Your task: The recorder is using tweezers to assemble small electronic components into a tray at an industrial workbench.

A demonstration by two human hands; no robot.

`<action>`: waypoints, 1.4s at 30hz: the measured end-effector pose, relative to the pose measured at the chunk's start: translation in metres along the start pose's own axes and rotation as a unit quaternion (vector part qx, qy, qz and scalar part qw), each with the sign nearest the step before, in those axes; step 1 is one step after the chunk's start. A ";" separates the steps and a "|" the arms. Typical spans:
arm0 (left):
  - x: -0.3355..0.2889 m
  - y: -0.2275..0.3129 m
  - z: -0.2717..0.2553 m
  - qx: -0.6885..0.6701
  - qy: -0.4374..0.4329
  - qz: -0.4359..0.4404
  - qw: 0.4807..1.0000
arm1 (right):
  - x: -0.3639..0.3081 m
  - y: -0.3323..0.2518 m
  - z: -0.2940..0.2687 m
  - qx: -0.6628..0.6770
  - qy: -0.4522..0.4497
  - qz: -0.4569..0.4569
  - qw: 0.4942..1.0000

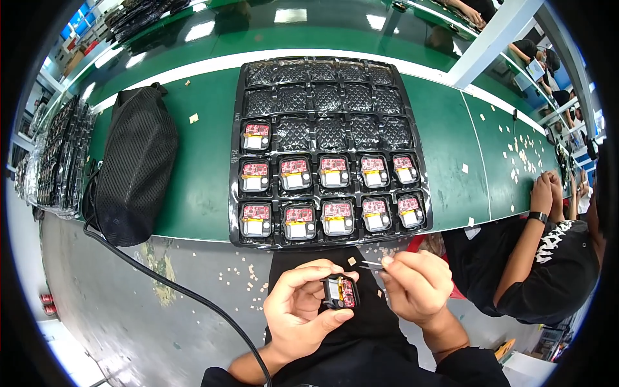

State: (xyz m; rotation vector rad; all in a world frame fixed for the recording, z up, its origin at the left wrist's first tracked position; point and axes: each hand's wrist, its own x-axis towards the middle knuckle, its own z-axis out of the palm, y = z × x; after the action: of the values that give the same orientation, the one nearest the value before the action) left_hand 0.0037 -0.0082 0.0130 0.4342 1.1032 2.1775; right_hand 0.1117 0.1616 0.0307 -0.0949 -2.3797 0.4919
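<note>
While the left hand [298, 309] curls, a black-cased module [341, 292] sits between fingertips [343, 315].

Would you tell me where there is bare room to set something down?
Free: green workbench between the black mesh bag and molded tray, below two beige chips; also between tray and white seam, barring stray chips. Crowded: the tray's nearest two rows, full of device cases, and chip-strewn far right.

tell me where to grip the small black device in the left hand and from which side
Likely best by the outer edges of the black casing of the device, coming from the left, as the left hand does between thumb and fingers. Its open face is turned up and rightward, exposing the red board and yellow strip, so that face is better left untouched.
</note>
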 end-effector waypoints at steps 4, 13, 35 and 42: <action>0.020 0.021 -0.005 0.108 -0.028 0.084 0.990 | 0.003 0.019 -0.008 -0.013 0.077 0.096 0.992; 0.131 0.070 0.006 0.628 -0.007 0.303 0.717 | -0.001 0.077 0.003 0.083 0.207 0.266 0.938; 0.160 0.056 0.001 0.769 -0.047 0.270 0.577 | 0.002 0.071 0.007 0.060 0.216 0.277 0.934; 0.161 0.056 -0.005 0.767 -0.041 0.304 0.563 | 0.002 0.070 0.008 0.056 0.211 0.281 0.935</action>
State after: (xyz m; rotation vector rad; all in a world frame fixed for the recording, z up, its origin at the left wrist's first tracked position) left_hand -0.1391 0.0741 0.0554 1.7979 2.8850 0.8436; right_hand 0.1009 0.2241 0.0004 -0.7673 -1.8734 0.7821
